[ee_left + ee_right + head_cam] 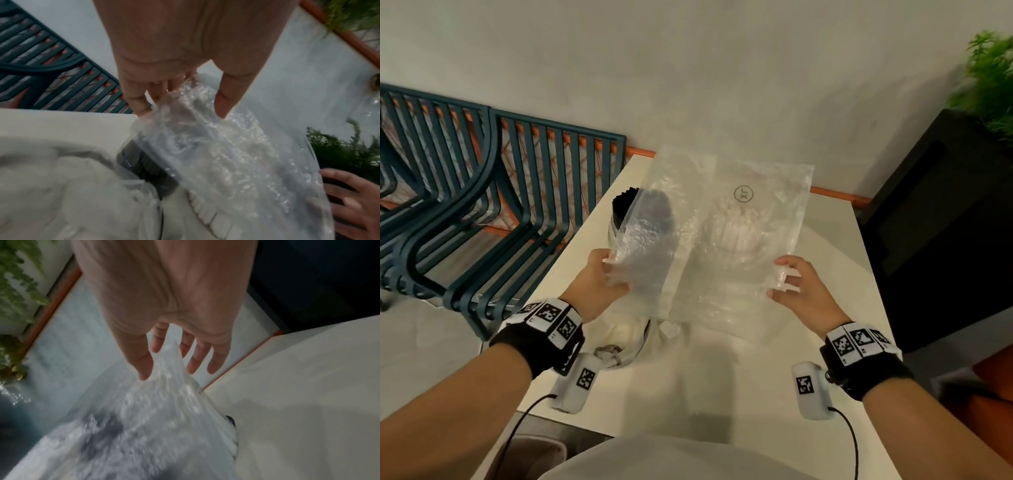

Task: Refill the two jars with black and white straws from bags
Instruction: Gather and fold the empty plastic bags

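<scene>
Dark blue slatted metal chairs (482, 178) stand against the pale wall at the left of a white rectangular table (835, 240) with an orange far edge, and a black planter of green foliage (945, 205) stands at its right. The left hand (599, 284) pinches the near-left edge of a crinkled clear plastic bag (722, 240) held above the tabletop. The right hand (801, 291) pinches the bag's near-right edge between thumb and forefinger, its other fingers spread; through the film show a jar of black straws (625, 209) and a cluster of white straws (739, 222).
</scene>
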`<state>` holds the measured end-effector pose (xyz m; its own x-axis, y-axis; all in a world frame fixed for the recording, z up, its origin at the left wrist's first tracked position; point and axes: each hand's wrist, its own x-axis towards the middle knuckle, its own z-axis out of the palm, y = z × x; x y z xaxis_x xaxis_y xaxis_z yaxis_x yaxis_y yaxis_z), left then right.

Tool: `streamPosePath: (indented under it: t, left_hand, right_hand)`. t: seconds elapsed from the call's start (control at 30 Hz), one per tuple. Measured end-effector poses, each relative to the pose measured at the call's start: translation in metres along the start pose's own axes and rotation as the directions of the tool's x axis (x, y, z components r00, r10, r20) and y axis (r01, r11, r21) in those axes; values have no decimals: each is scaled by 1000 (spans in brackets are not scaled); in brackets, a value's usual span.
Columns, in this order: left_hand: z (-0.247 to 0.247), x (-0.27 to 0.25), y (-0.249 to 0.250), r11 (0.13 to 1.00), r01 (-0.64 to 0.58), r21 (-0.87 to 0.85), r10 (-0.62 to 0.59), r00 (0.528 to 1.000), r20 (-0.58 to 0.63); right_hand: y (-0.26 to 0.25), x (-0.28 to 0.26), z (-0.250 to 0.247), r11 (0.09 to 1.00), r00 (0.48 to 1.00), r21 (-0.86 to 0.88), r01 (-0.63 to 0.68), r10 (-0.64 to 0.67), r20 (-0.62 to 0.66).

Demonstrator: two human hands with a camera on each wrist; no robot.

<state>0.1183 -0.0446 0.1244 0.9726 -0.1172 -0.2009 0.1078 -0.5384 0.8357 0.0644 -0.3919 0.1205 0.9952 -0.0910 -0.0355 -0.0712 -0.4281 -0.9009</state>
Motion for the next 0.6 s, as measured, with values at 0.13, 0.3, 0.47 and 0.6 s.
streamPosePath:
  t: [0.13, 0.3, 0.47, 0.6]
  left_hand:
    - [-1, 8, 23, 983, -117, -140, 117, 993, -4]
    - [-9, 22, 46, 973, -232, 4, 232, 972, -48]
    - [-25, 24, 57, 963, -218, 159, 245, 954, -174]
    - [-23, 4, 74, 671, -224, 706, 455, 877, -154]
  right_hand:
    - [-9, 10, 3, 999, 999, 17, 38, -37, -34]
    - [-12, 17, 5, 974, 993, -216, 65, -84, -81]
    - [-31, 15, -3, 934, 953, -340, 110, -197, -232]
    - [-63, 6, -9, 933, 856, -229, 278, -349, -381]
